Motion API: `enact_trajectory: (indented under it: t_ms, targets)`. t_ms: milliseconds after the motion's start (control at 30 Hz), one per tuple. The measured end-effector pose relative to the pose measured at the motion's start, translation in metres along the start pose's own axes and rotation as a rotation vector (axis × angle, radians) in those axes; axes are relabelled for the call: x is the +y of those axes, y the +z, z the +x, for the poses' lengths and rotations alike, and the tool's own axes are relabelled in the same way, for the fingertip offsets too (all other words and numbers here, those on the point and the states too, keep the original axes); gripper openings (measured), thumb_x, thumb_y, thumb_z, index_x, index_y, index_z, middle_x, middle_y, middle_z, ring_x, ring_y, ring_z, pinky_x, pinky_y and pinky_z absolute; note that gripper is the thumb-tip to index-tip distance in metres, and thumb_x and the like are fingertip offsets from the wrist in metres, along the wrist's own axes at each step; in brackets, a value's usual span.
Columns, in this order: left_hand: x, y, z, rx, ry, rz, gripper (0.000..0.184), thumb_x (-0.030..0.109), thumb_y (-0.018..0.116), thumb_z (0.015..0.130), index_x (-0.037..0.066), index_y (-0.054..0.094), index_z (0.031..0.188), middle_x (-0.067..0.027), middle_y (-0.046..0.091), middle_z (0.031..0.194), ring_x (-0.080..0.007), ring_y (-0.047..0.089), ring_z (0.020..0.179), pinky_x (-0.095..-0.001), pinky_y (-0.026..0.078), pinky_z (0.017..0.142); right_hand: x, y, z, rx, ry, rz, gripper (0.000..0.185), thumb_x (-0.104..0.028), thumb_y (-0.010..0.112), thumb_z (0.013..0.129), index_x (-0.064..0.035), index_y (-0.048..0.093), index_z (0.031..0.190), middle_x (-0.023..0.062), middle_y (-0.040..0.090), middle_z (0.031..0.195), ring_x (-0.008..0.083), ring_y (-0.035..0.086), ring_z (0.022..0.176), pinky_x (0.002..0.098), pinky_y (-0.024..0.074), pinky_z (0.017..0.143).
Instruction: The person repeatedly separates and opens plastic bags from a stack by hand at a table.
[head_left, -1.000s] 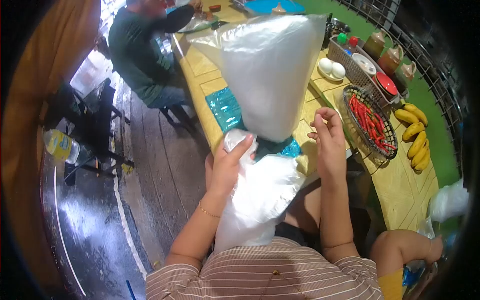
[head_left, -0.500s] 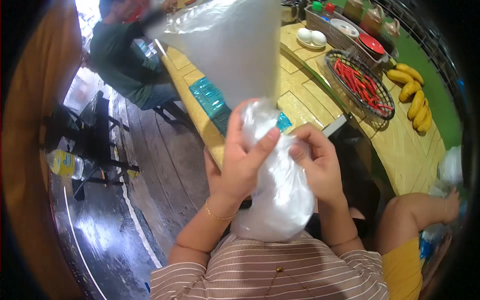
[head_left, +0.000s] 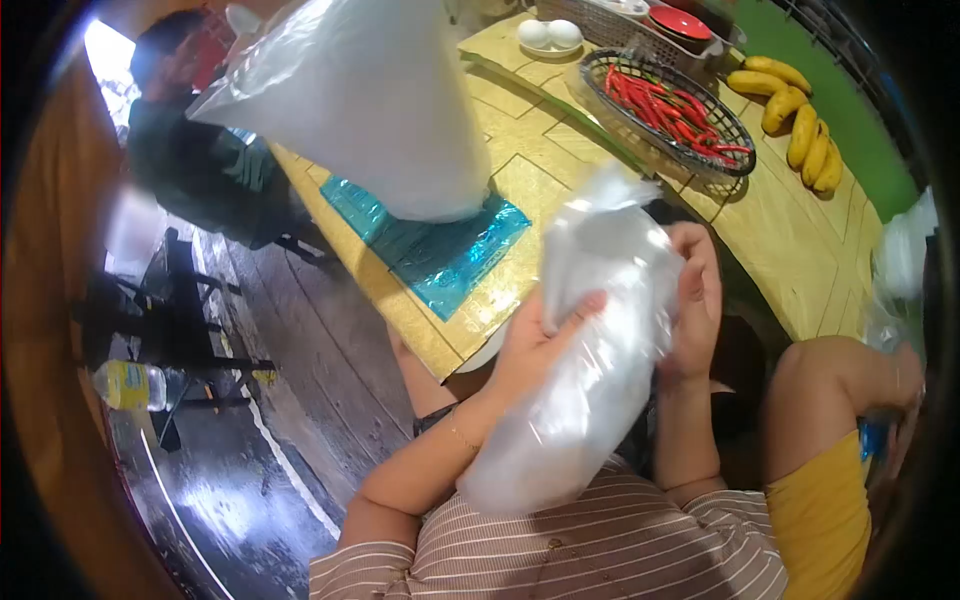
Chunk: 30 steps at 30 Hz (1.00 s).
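A bundle of clear, whitish plastic bags (head_left: 590, 390) lies slanted in front of my striped shirt. My left hand (head_left: 545, 340) grips its left side, the thumb across the plastic. At the bundle's upper right, my right hand (head_left: 692, 300) has its fingers curled against the edge; whether they pinch the plastic is hard to see. A large, full plastic bag (head_left: 390, 120) stands on the table, partly over a flat blue plastic packet (head_left: 455, 265).
On the yellow table (head_left: 800, 270) are a black basket of red chilies (head_left: 670, 110), bananas (head_left: 805, 120) and two eggs on a dish (head_left: 550, 38). A person in dark clothing (head_left: 190, 160) sits at the left. Someone's bent leg (head_left: 815, 400) is at the right.
The view has turned right and down. My right hand, apart from the bundle at first, came to it. The bundle now hangs lengthwise, tilted, its top further right.
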<state>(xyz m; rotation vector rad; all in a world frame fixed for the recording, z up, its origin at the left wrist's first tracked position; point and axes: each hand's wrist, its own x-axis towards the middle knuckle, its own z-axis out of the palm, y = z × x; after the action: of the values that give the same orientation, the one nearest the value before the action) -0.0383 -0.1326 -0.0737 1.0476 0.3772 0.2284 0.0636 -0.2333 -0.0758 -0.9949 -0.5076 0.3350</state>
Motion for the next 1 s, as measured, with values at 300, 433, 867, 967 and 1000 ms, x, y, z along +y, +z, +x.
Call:
enact_trajectory:
  t_ms: [300,433,867,967,1000]
  targets:
    - [0.042,0.013,0.029,0.018,0.513,0.495,0.044,0.019,0.053,0.086,0.000,0.033,0.121,-0.0078,0.050,0.106,-0.0144,0.044,0.100,-0.0283,0.035,0.087,0.001,0.002,-0.010,0.003,0.444,0.068,0.084,-0.016,0.073,0.066,-0.0013,0.023,0.132,0.0113,0.036,0.128,0.0204,0.036,0.117,0.0325,0.0297,0.097]
    - [0.065,0.014,0.043,-0.046,0.430,0.441,0.032,0.013,0.054,0.085,-0.001,0.045,0.112,-0.0077,0.053,0.102,-0.0125,0.048,0.093,-0.0262,0.038,0.084,-0.009,-0.019,0.027,-0.007,-0.137,-0.058,0.080,-0.035,0.067,0.071,0.0020,0.028,0.130,0.0128,0.038,0.128,0.0214,0.039,0.116,0.0337,0.0282,0.098]
    - [0.084,0.065,0.215,0.149,1.146,0.984,0.016,0.006,0.057,0.071,0.003,0.055,0.086,-0.0151,0.054,0.077,-0.0305,0.051,0.071,-0.0378,0.040,0.065,-0.037,-0.096,0.180,0.457,-0.650,-0.833,0.021,-0.017,0.060,0.070,-0.0092,0.057,0.089,0.0103,0.051,0.089,0.0282,0.049,0.084,0.0356,0.0410,0.074]
    - [0.055,0.051,0.227,0.114,1.092,1.239,0.017,0.007,0.059,0.067,0.003,0.057,0.083,-0.0153,0.053,0.079,-0.0320,0.050,0.076,-0.0410,0.040,0.068,-0.006,-0.143,0.174,0.413,-0.358,-0.759,0.027,-0.012,0.053,0.076,-0.0037,0.053,0.101,0.0102,0.052,0.099,0.0249,0.049,0.092,0.0331,0.0396,0.082]
    - [0.052,0.048,0.228,0.106,1.005,1.425,0.017,0.006,0.060,0.065,0.004,0.057,0.081,-0.0151,0.053,0.080,-0.0321,0.049,0.077,-0.0419,0.039,0.069,-0.004,-0.147,0.173,0.377,-0.324,-0.739,0.030,-0.010,0.053,0.075,-0.0036,0.052,0.105,0.0106,0.053,0.102,0.0259,0.049,0.095,0.0335,0.0388,0.084]
